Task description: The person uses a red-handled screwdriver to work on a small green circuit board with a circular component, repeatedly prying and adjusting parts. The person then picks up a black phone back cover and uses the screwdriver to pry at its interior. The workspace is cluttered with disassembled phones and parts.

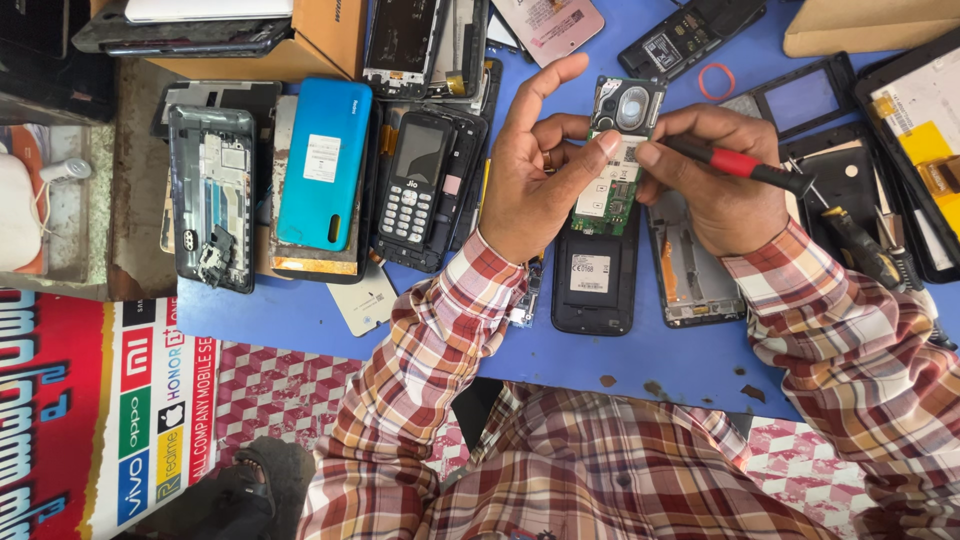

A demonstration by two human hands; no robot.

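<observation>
Here the circuit board [617, 160] runs lengthwise away from the person, speaker end farthest

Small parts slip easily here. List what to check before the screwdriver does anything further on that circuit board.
1. Left hand grips the green circuit board: ok.
2. Right hand holds the red-handled screwdriver: ok.
3. Tip seated on a screw: cannot tell, fingers hide it.
4. Board held over the blue table, above the open black phone shell: ok.
5. Space around free of loose parts: not ok, a second screwdriver and phones crowd it.
</observation>
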